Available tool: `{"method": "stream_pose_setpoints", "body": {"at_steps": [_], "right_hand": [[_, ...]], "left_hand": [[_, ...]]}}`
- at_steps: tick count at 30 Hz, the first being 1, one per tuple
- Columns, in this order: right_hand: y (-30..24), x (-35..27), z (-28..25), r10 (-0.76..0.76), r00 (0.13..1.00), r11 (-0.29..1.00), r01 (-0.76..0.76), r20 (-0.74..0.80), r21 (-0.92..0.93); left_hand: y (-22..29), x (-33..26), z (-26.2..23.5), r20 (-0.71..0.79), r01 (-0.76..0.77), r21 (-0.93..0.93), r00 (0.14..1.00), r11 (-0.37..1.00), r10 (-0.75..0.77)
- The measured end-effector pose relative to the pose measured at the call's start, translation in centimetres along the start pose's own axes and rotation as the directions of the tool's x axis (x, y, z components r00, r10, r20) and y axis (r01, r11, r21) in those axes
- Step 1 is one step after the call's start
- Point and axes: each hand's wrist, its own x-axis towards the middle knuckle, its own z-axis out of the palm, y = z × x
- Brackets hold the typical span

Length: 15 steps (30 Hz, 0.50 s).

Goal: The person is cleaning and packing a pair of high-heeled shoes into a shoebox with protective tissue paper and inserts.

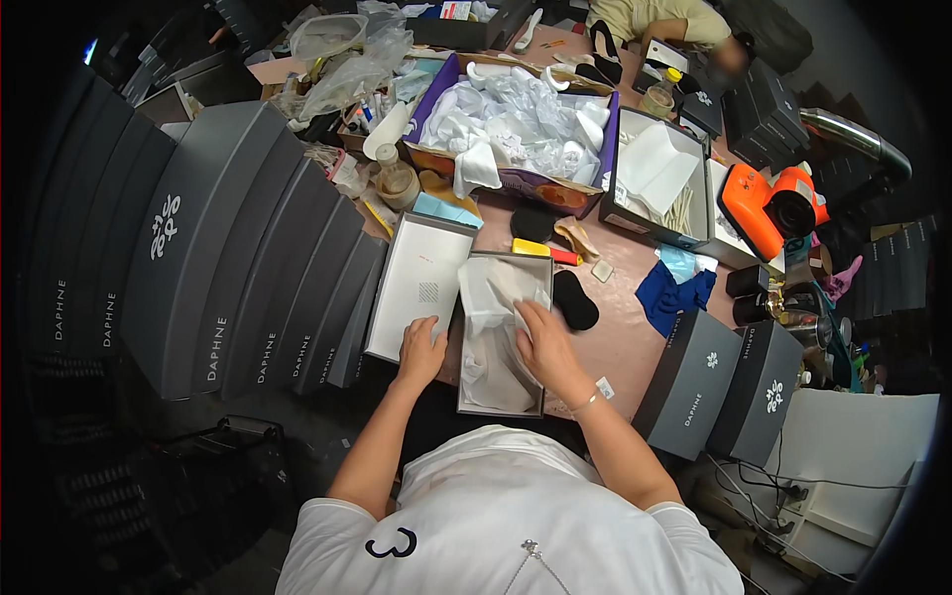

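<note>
An open grey shoe box (pixel 474 260) lined with white tissue paper (pixel 493 342) lies on the pink table in front of me. My right hand (pixel 543 345) presses flat on the tissue inside the box. My left hand (pixel 422 349) rests with spread fingers on the box's left edge, partly on the white inside of the lid (pixel 420 286) lying beside it. A black insole-shaped pad (pixel 574 299) lies just right of the box.
A row of grey shoe boxes (pixel 228 258) leans at my left; two more (pixel 719 382) stand at my right. Farther back sit a purple box of white paper (pixel 516 124), another open box (pixel 654 178), an orange tool (pixel 773 203), a blue cloth (pixel 672 295) and another person's arm (pixel 674 25).
</note>
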Motion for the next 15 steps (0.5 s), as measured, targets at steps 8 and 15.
{"method": "stream_pose_setpoints", "body": {"at_steps": [8, 15], "right_hand": [[4.8, 3.3, 6.2, -0.066, 0.929, 0.803, 0.266, 0.363, -0.534], [6.0, 1.4, 6.9, -0.129, 0.855, 0.687, 0.442, 0.502, -0.577]], "left_hand": [[-1.6, -2.3, 2.1, 0.182, 0.087, -0.008, 0.980, 0.996, -0.084], [5.4, -0.8, -9.3, 0.247, 0.195, -0.734, 0.969, 0.650, -0.012]]}}
